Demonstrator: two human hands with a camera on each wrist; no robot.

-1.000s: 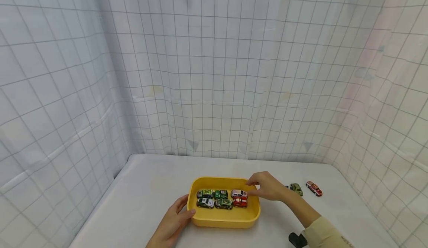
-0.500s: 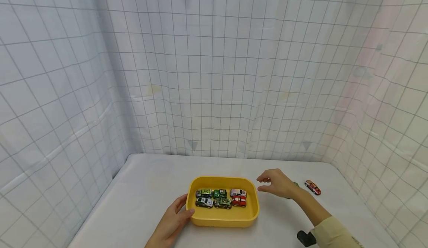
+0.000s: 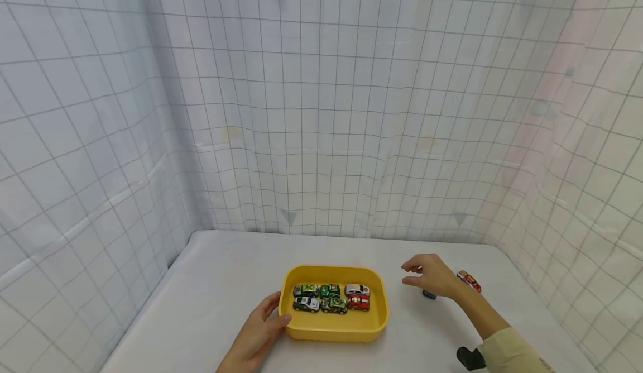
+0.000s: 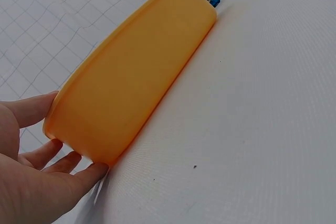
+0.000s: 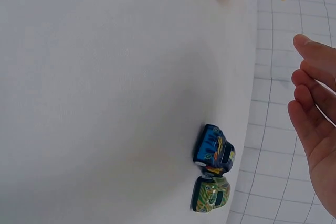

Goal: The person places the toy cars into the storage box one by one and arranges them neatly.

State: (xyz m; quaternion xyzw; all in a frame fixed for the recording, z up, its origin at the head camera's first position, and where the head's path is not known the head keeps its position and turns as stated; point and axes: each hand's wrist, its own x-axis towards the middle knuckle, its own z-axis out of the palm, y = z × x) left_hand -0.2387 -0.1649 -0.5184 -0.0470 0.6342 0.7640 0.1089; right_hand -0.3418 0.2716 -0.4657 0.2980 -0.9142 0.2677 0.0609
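Note:
A yellow plastic tray [image 3: 331, 334] stands on the white table, with several toy cars [image 3: 334, 305] in two rows inside it. My left hand [image 3: 258, 328] grips its left end, thumb over the rim and fingers against the outer wall, as the left wrist view also shows. To the right of the tray my right hand [image 3: 431, 275] hovers with loosely bent fingers and nothing between them. Close by it lie a blue toy car [image 5: 214, 149] and a green patterned toy car [image 5: 211, 194], side by side; the head view shows only part of the blue one.
A red toy car [image 3: 469, 281] lies farther right, partly behind my right wrist. A black object [image 3: 470, 357] shows beside the right sleeve. Grid-patterned white curtains [image 3: 326, 110] enclose the table [image 3: 226, 272] at the back and both sides.
My right hand has left the right end of the tray and moved rightward to the loose cars. The left hand keeps its grip, and the cars in the tray stay in place.

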